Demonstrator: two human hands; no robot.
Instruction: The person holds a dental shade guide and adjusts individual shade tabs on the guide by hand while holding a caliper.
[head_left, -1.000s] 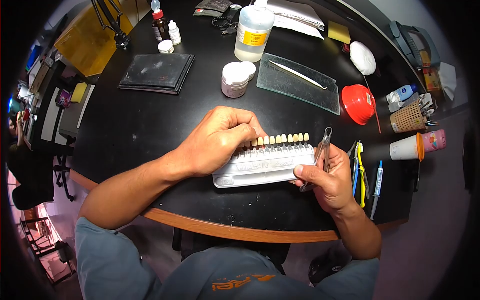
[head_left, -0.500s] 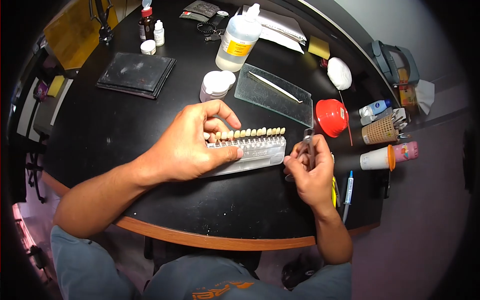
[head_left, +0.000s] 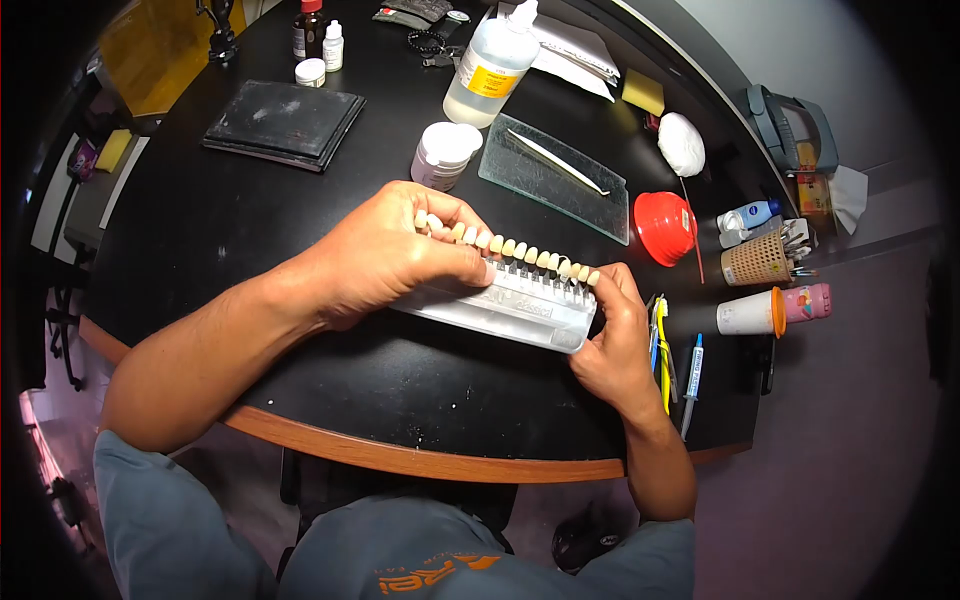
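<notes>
A white shade guide (head_left: 510,308) is held between both hands above the black table, its right end tilted down. Along its upper edge runs a row of tooth-shaped tabs (head_left: 522,252) in cream and yellowish tones. My left hand (head_left: 385,255) is closed on the left end, thumb over the front face, fingers behind the tabs. My right hand (head_left: 618,345) grips the right end, its fingers partly behind it. The metal tweezers are not visible. A white lidded jar (head_left: 441,160) stands just beyond my left hand.
Beyond the hands are a glass slab (head_left: 555,200) with a white instrument (head_left: 557,162), a large bottle (head_left: 490,75) and a black case (head_left: 285,122). To the right are a red bowl (head_left: 664,228), a pen basket (head_left: 757,257), a cup (head_left: 750,312) and a syringe (head_left: 694,375).
The shade guide's right end has tilted down. My right hand has moved from beside the guide to grip its right end, and the tweezers are no longer visible.
</notes>
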